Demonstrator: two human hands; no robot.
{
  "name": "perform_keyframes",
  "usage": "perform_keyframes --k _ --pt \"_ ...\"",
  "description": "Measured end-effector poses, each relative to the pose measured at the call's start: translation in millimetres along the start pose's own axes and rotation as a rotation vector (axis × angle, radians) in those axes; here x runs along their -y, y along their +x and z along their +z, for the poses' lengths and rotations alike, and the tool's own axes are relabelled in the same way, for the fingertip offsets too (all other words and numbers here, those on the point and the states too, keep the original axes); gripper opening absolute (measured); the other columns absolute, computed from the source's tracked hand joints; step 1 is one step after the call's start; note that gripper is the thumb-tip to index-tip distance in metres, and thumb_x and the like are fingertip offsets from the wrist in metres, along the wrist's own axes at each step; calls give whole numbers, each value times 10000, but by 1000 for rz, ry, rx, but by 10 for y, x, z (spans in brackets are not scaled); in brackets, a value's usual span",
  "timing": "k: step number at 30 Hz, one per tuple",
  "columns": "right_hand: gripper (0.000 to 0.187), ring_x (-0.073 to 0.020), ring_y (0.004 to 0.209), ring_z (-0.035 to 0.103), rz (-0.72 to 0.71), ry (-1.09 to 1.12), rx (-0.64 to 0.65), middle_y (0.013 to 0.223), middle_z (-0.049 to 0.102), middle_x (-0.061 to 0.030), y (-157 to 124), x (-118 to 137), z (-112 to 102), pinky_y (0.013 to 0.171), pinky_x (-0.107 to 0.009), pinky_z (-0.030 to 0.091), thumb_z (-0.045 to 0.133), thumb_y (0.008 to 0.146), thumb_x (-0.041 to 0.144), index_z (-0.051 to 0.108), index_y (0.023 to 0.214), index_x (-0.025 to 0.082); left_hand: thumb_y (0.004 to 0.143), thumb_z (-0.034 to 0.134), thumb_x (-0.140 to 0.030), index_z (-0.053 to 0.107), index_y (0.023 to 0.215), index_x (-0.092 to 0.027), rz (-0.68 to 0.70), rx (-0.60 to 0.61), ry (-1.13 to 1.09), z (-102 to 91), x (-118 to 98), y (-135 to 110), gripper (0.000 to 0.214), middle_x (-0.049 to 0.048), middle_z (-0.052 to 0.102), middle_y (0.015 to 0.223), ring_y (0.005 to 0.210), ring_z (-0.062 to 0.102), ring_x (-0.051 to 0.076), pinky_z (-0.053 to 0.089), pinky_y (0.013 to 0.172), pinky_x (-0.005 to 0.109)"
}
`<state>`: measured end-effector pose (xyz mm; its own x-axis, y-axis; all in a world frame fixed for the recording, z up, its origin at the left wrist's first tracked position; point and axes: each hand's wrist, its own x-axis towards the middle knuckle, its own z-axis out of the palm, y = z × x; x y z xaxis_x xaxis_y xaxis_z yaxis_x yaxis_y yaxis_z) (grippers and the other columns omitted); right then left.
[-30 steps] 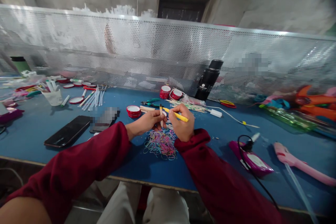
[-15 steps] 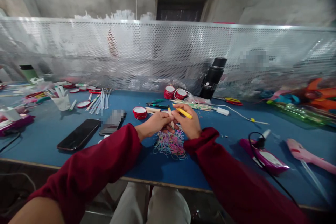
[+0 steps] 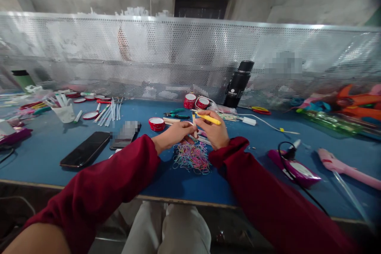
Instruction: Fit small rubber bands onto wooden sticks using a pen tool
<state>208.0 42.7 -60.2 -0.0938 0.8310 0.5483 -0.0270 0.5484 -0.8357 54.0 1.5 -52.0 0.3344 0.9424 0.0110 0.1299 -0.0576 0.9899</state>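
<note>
Blue-topped counter (image 3: 166, 184): head view; a long work surface backed by a perforated metal screen (image 3: 143, 55) and crowded along its far edge.
Left hand (image 3: 175, 134): red sleeve; grip narrow, fingertips pinched on the lower part of a wooden stick (image 3: 194, 122), which stands near upright between both hands.
Right hand (image 3: 216, 134): red sleeve; grip closed on a yellow pen-like tool (image 3: 210, 119), held roughly level above the knuckles.
Rubber bands (image 3: 192, 158): loose multicoloured heap on the counter, directly below both hands and close to the right cuff.
Near items: red tape roll (image 3: 156, 124) just beside the left hand; green-handled pliers (image 3: 176, 113) behind it; black phone (image 3: 85, 154) well to the left; black flask (image 3: 238, 84) against the screen; purple corded device (image 3: 295, 171) to the right.
Risk, judged: the thin stick is held only at the fingertips and could twist or drop into the heap if the pinch slackens. The right hand's fingers are taken up by the tool, so little is free to steady it. The right cuff may drag bands toward the counter's near edge. Whether a band sits on the stick cannot be told.
</note>
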Motion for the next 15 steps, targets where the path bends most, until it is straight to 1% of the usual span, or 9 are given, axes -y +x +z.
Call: perform_keyframes --k 3,5,10,15 --pt "313 -132 605 586 -8 -17 -19 686 630 35 8 2 -4 587 -271 494 749 674 335 615 926 206 897 543 -360 599 927 -140 7 -78 44 13 -26 -13 228 59 660 914 644 596 70 365 526 177" --pt "307 -135 605 585 -14 -32 -22 687 632 30 8 7 -4 582 -271 494 749 671 331 617 919 205 903 528 -341 592 931 -140 6 -101 69 25 -44 -22 213 49 644 893 653 576 71 358 527 179" --pt "302 -145 618 598 -11 -42 -33 714 643 21 8 2 6 584 -282 498 745 668 328 615 912 209 919 481 -354 569 898 -143 25 -122 75 28 -30 -7 230 52 633 933 657 554 75 357 528 194" --pt "287 -142 587 595 -40 -34 -10 686 633 34 0 -27 21 567 -284 495 737 682 330 608 913 217 920 470 -340 575 846 -147 41 -100 89 23 11 16 232 45 627 838 627 537 83 339 534 215"
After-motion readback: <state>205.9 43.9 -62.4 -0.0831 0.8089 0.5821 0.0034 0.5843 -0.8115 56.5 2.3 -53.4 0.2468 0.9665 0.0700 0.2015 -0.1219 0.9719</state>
